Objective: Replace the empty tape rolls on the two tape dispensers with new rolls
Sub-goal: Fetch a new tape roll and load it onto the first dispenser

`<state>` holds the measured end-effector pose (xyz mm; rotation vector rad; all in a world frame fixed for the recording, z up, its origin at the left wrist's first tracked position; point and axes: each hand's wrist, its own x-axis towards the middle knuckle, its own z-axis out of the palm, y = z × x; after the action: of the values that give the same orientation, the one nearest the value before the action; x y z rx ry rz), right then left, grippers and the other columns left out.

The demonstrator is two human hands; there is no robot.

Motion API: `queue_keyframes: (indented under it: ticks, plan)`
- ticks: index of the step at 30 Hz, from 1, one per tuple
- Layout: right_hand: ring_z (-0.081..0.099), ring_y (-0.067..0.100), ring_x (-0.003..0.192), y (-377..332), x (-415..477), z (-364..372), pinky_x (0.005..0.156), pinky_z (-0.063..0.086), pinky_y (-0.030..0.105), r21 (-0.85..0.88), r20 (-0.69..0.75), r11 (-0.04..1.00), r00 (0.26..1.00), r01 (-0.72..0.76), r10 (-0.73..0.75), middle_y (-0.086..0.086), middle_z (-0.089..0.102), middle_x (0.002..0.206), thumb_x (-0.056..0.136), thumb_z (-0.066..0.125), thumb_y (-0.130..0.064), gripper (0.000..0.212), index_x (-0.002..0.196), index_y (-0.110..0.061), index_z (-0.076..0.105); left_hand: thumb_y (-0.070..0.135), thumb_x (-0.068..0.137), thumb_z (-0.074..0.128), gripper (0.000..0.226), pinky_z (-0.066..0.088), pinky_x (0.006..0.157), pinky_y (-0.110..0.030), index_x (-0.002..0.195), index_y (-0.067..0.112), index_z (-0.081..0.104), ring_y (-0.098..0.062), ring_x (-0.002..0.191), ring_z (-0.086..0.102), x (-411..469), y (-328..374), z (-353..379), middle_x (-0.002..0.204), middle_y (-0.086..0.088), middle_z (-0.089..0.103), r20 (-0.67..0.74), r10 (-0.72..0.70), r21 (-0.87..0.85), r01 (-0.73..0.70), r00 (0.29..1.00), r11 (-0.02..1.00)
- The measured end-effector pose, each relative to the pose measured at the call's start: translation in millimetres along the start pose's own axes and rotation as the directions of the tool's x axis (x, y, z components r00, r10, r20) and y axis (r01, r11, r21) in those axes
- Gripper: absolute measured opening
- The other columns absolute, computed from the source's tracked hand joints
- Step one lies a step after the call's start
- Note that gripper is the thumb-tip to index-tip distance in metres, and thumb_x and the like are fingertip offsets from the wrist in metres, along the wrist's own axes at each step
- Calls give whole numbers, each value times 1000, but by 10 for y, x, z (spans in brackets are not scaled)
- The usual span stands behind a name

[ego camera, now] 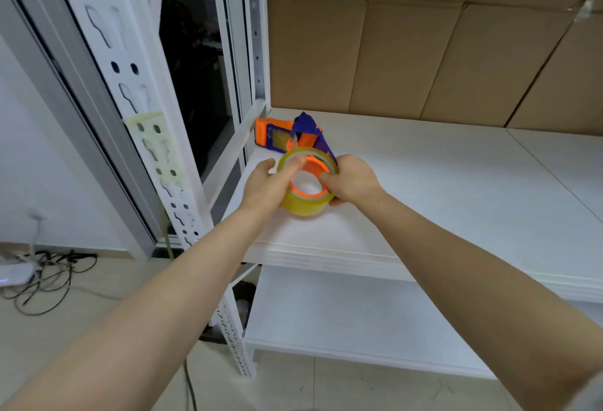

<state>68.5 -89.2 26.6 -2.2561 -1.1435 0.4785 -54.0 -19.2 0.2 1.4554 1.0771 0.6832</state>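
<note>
A full roll of yellowish clear tape [305, 206] with an orange core sits on the wheel of an orange and blue tape dispenser [301, 138], which lies on the white shelf [424, 188] near its left end. My left hand [266, 185] grips the roll from the left, thumb across its top edge. My right hand [350, 178] holds the roll's right side, fingers curled over the rim. The dispenser's orange handle points back left, toward the shelf post. Only one dispenser is in view.
Brown cardboard boxes [424, 51] line the back of the shelf. A white perforated shelf post [156, 149] stands at the left. A lower white shelf [359, 312] lies below. Black cables and a white device [39, 273] lie on the floor at the left.
</note>
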Motion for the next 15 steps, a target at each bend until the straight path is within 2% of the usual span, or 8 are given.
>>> queue_keyframes:
  ticks: [1, 3, 4, 6, 8, 12, 15]
  plan:
    - [70, 32, 79, -10, 14, 6, 79, 57, 38, -31, 3, 1000, 1000, 2, -2, 14, 71, 86, 84, 53, -25, 18, 88, -9, 59, 49, 76, 65, 52, 51, 94, -45, 113, 13, 60, -27, 107, 62, 2, -11, -2, 111, -8, 65, -11, 27, 75, -26, 1000, 997]
    - [69, 32, 83, -23, 28, 33, 82, 56, 40, -83, 9, 997, 1000, -1, 2, 15, 71, 92, 83, 54, -30, 22, 88, -9, 60, 27, 83, 62, 13, 53, 89, -44, 87, 15, 62, -32, 99, 64, 2, -41, -13, 93, -10, 66, -43, 79, 237, -67, 996, 969]
    - [69, 31, 83, -28, 27, 47, 82, 56, 39, -107, 16, 994, 1000, 1, 1, 15, 72, 91, 82, 55, -33, 24, 88, -10, 60, 24, 84, 59, 9, 54, 85, -43, 82, 15, 59, -33, 95, 64, 3, -51, -22, 89, -11, 64, -52, 84, 301, -65, 995, 951]
    - [69, 28, 79, -43, 21, 87, 79, 56, 35, -142, 42, 990, 999, 8, -2, 12, 72, 85, 84, 54, -36, 25, 82, -11, 57, 25, 87, 55, 14, 50, 75, -37, 85, 11, 56, -32, 89, 61, -5, -79, -61, 87, -11, 60, -65, 60, 402, -29, 996, 915]
    - [69, 28, 81, -55, 30, 139, 77, 54, 33, -177, 55, 984, 998, 21, -12, 13, 72, 87, 85, 52, -37, 25, 81, -12, 54, 29, 89, 51, 18, 40, 68, -31, 86, 11, 54, -28, 83, 54, 8, -86, -96, 85, -7, 56, -65, 40, 506, -1, 997, 863]
    - [66, 28, 88, -80, 62, 224, 73, 49, 32, -195, 60, 980, 998, 29, -17, 12, 69, 93, 87, 52, -38, 26, 86, -12, 52, 33, 89, 51, 24, 37, 60, -29, 71, 16, 49, -25, 78, 52, 85, -103, -168, 76, -4, 53, -49, 34, 627, 4, 998, 779]
    - [61, 26, 85, -112, 68, 263, 68, 44, 30, -215, 66, 976, 997, 40, -26, 9, 62, 87, 88, 51, -37, 27, 91, -11, 55, 31, 89, 52, 19, 40, 64, -31, 83, 13, 51, -26, 80, 52, 129, -125, -208, 81, -6, 53, -43, 62, 660, -18, 997, 751]
